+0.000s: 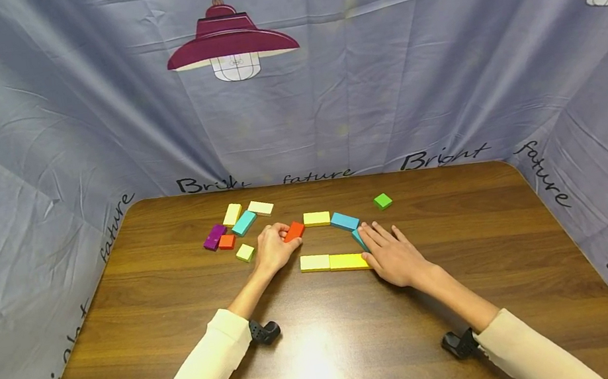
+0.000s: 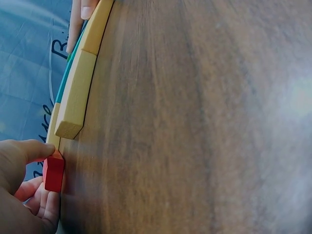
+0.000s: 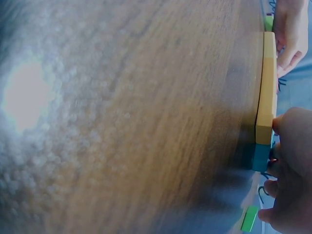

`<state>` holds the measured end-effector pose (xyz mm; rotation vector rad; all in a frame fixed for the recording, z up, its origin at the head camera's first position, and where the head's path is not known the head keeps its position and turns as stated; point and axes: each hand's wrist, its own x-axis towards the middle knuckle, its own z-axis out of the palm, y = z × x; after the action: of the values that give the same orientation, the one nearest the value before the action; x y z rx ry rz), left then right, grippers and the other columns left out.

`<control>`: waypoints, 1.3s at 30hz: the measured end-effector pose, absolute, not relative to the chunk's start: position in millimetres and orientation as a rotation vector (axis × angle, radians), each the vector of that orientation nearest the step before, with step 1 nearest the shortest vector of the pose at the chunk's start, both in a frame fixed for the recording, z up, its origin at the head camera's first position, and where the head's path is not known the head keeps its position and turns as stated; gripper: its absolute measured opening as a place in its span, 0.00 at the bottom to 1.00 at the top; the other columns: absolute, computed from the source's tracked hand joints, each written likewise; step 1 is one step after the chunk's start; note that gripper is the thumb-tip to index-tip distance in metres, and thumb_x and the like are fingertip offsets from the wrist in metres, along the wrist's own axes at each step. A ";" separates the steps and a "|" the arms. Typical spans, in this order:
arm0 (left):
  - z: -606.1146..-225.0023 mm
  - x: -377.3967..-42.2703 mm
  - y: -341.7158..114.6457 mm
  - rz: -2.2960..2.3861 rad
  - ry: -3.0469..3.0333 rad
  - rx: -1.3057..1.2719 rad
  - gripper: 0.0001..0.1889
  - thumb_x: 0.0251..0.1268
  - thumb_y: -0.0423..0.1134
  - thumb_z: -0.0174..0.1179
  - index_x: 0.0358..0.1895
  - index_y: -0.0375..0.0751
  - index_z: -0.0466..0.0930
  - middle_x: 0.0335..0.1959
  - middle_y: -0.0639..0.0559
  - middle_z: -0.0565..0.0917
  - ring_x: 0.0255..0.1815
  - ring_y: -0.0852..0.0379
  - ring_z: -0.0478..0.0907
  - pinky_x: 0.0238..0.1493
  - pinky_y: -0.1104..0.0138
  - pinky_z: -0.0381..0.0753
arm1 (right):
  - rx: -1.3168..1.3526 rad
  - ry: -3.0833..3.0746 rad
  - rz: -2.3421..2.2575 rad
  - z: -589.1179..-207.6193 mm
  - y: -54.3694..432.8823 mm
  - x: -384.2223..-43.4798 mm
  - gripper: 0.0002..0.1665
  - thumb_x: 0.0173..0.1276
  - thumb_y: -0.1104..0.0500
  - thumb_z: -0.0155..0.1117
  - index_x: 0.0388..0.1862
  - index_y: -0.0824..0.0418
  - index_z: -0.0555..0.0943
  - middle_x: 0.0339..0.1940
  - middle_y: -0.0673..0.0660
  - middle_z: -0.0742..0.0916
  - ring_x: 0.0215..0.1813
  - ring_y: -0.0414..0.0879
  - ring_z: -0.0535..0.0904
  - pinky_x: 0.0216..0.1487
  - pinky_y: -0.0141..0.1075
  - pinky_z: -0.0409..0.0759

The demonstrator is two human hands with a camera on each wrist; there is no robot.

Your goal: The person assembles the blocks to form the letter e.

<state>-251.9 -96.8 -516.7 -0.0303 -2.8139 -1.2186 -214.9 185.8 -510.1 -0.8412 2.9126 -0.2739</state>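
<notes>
My left hand [image 1: 273,249] holds a red block [image 1: 295,231] between thumb and fingers at the left of a ring of blocks. The same red block [image 2: 54,173] shows under the thumb in the left wrist view. A yellow block [image 1: 317,219] and a blue block [image 1: 344,221] curve to the right from there. My right hand [image 1: 396,258] lies with fingers extended over a second blue block [image 1: 359,240], partly covering it. Its thumb touches the end of a long yellow block [image 1: 349,262], which lies end to end with a pale yellow block [image 1: 314,263].
Left of the ring lie loose blocks: purple [image 1: 215,237], small red [image 1: 226,242], teal [image 1: 244,223], yellow [image 1: 232,215], cream [image 1: 261,208] and lime [image 1: 245,252]. A green block [image 1: 382,201] sits at the back right. Printed fabric [image 1: 327,112] hangs behind the wooden table [image 1: 368,353].
</notes>
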 end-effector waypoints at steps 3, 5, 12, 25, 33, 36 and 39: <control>-515.9 -251.7 -96.8 -1.225 -2.813 -0.033 0.20 0.56 0.38 0.74 0.48 0.30 0.82 0.37 0.45 0.80 0.40 0.49 0.77 0.43 0.58 0.77 | -0.841 2.913 -0.273 -510.3 185.7 -214.9 0.36 0.83 0.48 0.43 0.80 0.67 0.53 0.79 0.64 0.60 0.79 0.60 0.52 0.73 0.63 0.48; -516.4 -252.0 -97.3 -1.221 -2.811 -0.037 0.20 0.56 0.38 0.74 0.48 0.30 0.82 0.37 0.45 0.80 0.40 0.49 0.77 0.43 0.59 0.78 | -0.839 2.912 -0.272 -510.1 185.7 -214.7 0.36 0.83 0.48 0.43 0.80 0.67 0.53 0.79 0.64 0.60 0.79 0.61 0.52 0.73 0.63 0.47; -518.2 -254.7 -98.1 -1.194 -2.813 -0.048 0.20 0.56 0.38 0.73 0.48 0.30 0.83 0.38 0.44 0.80 0.40 0.49 0.76 0.43 0.59 0.77 | -0.837 2.902 -0.270 -509.0 185.5 -215.5 0.36 0.83 0.48 0.42 0.80 0.66 0.53 0.79 0.64 0.59 0.79 0.60 0.51 0.73 0.62 0.47; -518.0 -256.6 -99.9 -1.215 -2.800 -0.069 0.19 0.56 0.36 0.73 0.49 0.29 0.83 0.40 0.41 0.81 0.42 0.47 0.78 0.45 0.58 0.78 | -0.852 2.914 -0.272 -509.8 186.3 -215.5 0.36 0.83 0.49 0.43 0.80 0.67 0.53 0.79 0.65 0.60 0.78 0.61 0.52 0.73 0.63 0.48; -517.4 -259.5 -101.9 -1.222 -2.797 -0.063 0.19 0.57 0.35 0.71 0.50 0.29 0.83 0.42 0.40 0.81 0.43 0.46 0.77 0.44 0.58 0.78 | -0.856 2.923 -0.291 -512.4 186.8 -216.5 0.36 0.82 0.49 0.44 0.80 0.67 0.54 0.79 0.65 0.60 0.78 0.62 0.53 0.73 0.63 0.47; -517.1 -260.1 -101.9 -1.225 -2.797 -0.065 0.19 0.57 0.35 0.71 0.50 0.29 0.83 0.42 0.39 0.81 0.43 0.46 0.77 0.44 0.57 0.78 | -0.854 2.923 -0.293 -512.4 186.8 -216.7 0.36 0.82 0.49 0.44 0.80 0.67 0.54 0.79 0.65 0.60 0.78 0.62 0.53 0.73 0.63 0.47; -517.5 -260.7 -101.9 -1.223 -2.803 -0.063 0.19 0.58 0.36 0.71 0.51 0.29 0.83 0.42 0.40 0.81 0.44 0.46 0.77 0.45 0.57 0.78 | -0.852 2.921 -0.289 -512.5 186.9 -216.8 0.36 0.82 0.49 0.44 0.80 0.67 0.53 0.79 0.65 0.60 0.78 0.62 0.53 0.73 0.63 0.47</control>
<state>-260.7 -101.9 -517.5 -0.0632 -2.8034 -1.2227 -216.8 186.9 -512.5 -0.8519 2.9209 -0.2889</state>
